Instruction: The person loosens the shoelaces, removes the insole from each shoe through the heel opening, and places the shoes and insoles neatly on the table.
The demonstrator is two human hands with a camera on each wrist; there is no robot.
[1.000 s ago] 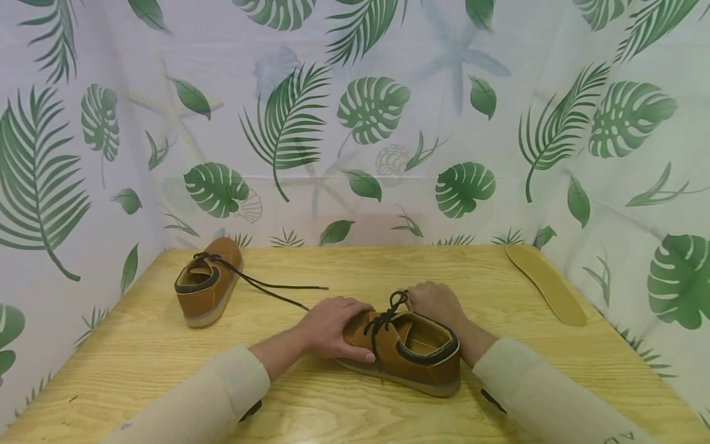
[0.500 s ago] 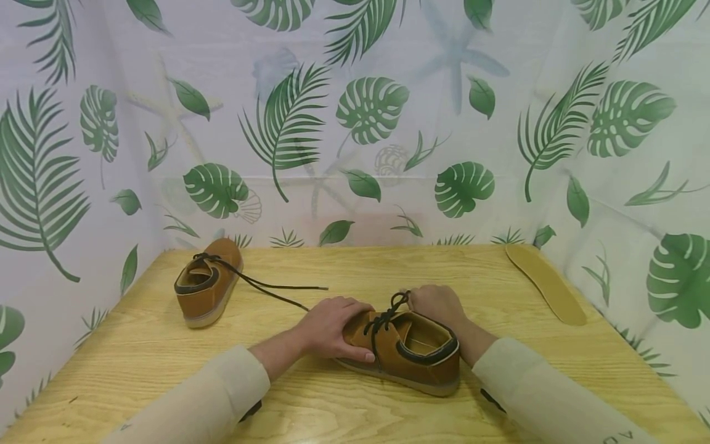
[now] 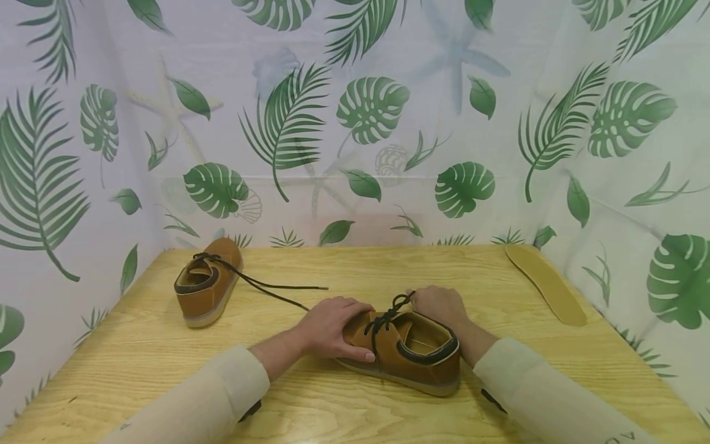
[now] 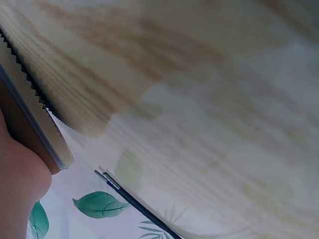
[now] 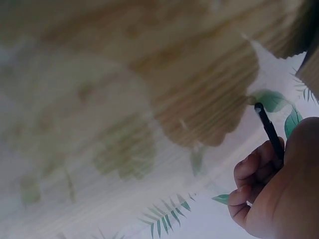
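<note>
A brown lace-up shoe (image 3: 416,354) with a dark padded collar rests on the wooden table, toe to the left. My left hand (image 3: 335,327) grips its toe end, thumb along the near side; the left wrist view shows the hand against the ridged sole edge (image 4: 47,127). On the far side of the shoe, my right hand (image 3: 440,308) pinches the black shoelace (image 3: 400,302), which is looped in a bow over the tongue. In the right wrist view, curled fingers (image 5: 246,169) hold the lace, its end (image 5: 267,127) sticking out.
A matching brown shoe (image 3: 208,283) stands at the back left, its long black laces (image 3: 266,285) trailing right across the table (image 3: 310,401). A tan insole (image 3: 546,283) lies along the right edge. Leaf-patterned cloth (image 3: 355,185) encloses the back and sides.
My right hand has shifted slightly to the right, drawing the lace loop with it. The left hand and the gripped shoe stay in place.
</note>
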